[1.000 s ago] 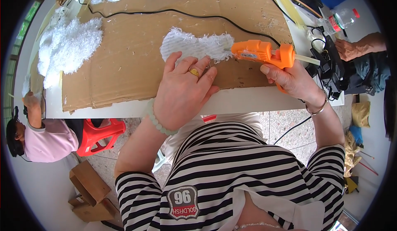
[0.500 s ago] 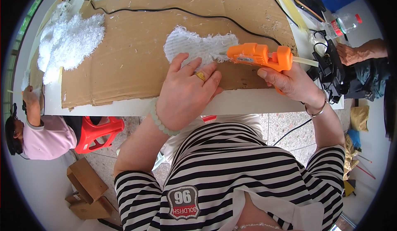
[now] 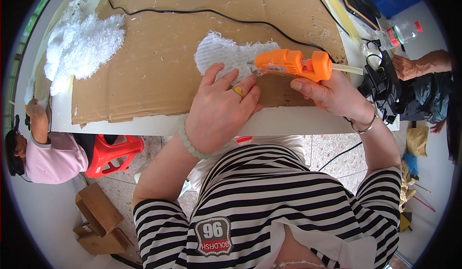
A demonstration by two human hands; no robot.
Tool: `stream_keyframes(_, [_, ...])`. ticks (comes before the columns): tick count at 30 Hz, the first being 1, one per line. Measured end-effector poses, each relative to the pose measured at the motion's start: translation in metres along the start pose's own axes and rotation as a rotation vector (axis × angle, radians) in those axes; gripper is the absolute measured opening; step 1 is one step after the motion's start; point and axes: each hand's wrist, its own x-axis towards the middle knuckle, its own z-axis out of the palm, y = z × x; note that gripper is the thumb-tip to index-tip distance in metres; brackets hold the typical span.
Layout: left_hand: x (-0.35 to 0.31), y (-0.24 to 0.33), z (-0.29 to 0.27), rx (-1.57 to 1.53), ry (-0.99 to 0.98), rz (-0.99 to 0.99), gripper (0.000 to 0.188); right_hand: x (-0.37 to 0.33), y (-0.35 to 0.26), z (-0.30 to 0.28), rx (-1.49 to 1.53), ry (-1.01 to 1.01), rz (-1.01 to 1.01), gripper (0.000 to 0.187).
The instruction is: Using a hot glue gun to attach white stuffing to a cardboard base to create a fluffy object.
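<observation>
An orange hot glue gun [image 3: 284,64] with a pale glue stick in its back end is gripped by my right hand [image 3: 332,93]. Its nozzle points left and meets the lower middle of a white fuzzy fabric piece [image 3: 221,52], ribbed on the side that shows. My left hand [image 3: 224,98] lies flat on the piece's lower edge, fingers stretched out, pressing it against the brown cardboard [image 3: 159,66]. The fingertips rest just left of the nozzle. Part of the piece is hidden under the fingers and the gun.
A pile of white fluffy pieces [image 3: 84,47] sits at the left. A black cable [image 3: 207,11] crosses the cardboard. Yellowish glue sticks [image 3: 339,16], a plastic bottle [image 3: 404,32] and black adapters [image 3: 385,83] lie at the right. Co-workers sit on both sides.
The glue gun has shifted left along the fabric piece, its nozzle now closer to my left fingers. My left hand stays pressed on the piece.
</observation>
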Motion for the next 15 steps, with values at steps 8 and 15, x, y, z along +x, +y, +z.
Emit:
stream_keyframes(8, [0.0008,0.0012,0.0001,0.004,-0.003,0.005,0.024,-0.0048,0.0055,-0.0056,0.018,0.023,-0.078,0.033])
stream_keyframes(15, [0.0014,0.0009,0.0034,0.008,0.010,0.015,0.025,-0.0058,-0.0034,-0.0092,-0.065,-0.032,-0.024,0.033])
